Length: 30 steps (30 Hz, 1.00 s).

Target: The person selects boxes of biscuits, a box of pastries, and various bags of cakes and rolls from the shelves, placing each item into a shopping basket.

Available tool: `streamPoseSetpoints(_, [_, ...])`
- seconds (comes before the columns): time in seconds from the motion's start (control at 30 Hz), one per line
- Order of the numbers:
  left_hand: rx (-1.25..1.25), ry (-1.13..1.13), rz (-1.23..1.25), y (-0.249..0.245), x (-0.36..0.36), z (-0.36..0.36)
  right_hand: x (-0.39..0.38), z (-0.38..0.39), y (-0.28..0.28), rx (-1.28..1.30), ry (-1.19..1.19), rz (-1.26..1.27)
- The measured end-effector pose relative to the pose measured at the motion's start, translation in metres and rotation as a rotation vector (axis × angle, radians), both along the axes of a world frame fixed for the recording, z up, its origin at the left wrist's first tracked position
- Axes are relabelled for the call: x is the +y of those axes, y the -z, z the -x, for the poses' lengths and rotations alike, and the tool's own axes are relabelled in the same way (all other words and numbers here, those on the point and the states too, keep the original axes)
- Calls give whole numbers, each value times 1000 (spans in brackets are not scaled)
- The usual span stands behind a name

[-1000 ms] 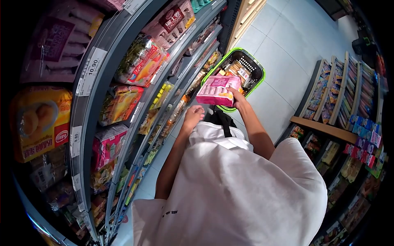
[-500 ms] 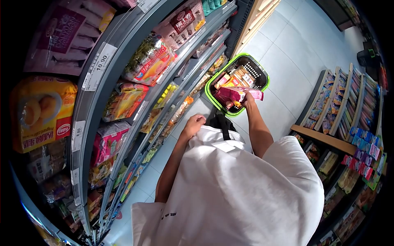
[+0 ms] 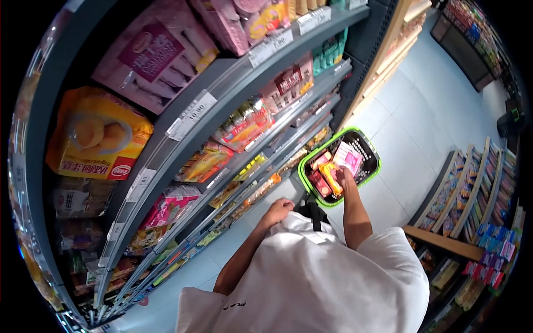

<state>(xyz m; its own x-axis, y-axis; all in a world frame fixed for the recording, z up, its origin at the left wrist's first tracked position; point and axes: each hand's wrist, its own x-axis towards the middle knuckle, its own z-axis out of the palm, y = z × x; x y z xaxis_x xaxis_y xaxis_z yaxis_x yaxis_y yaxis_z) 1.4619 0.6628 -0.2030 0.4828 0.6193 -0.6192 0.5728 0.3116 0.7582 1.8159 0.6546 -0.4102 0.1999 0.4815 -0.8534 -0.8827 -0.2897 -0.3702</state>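
Observation:
My right hand (image 3: pixel 345 176) reaches down into a black basket with a green rim (image 3: pixel 378 162) on the floor. Its fingers are closed at the edge of a yellow snack package (image 3: pixel 331 174). Beside that lies a pink-and-white package (image 3: pixel 348 157), flat inside the basket. Red packages (image 3: pixel 320 183) sit at the basket's near left side. My left hand (image 3: pixel 278 211) hangs in front of the white shirt with curled fingers, apart from the basket; no object shows in it.
On the left, tall grey shelves (image 3: pixel 222 89) hold bagged cakes and snacks with price tags. A wooden rack (image 3: pixel 383 66) stands beyond the basket. To the right is another display (image 3: pixel 461 188) of packets. Tiled floor (image 3: pixel 400 139) runs between them.
The pink package, held by my right hand before, now lies in the basket. My right hand has moved to the yellow package. The view has shifted, showing more of the left shelves.

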Motion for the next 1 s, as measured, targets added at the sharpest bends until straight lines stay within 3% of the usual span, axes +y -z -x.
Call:
streamPoseSetpoints(0.07, [65,24,-23,-26,3,-7,15,18,-37,-56,-17,-77])
streamPoseSetpoints(0.13, [35,21,-62,-19,5,-7,33,22,-62,-175,-74,-142])
streamPoseSetpoints(0.27, [-74,-31,-33,-41,20,-17,77,20,-155,-479,101,-278])
streamPoseSetpoints(0.4, [-271,-84,-275,-129,48,-35,118,25,-338,-981,171,-633])
streamPoseSetpoints(0.47, [-402,-147,-415,-196,63,-47,135,36,-436,-1149,184,-843])
streamPoseSetpoints(0.6, [-526,-201,-803,-320,95,-55,169,59,-565,-1502,12,-1030])
streamPoseSetpoints(0.7, [-569,-295,-853,-373,121,-59,203,70,-600,-1637,-91,-1079])
streamPoseSetpoints(0.87, [-375,-534,-1380,-400,170,-70,238,81,-614,-1809,-167,-1068])
streamPoseSetpoints(1.0, [-194,-557,-1330,-417,202,-79,247,89,-618,-1684,-169,-1028])
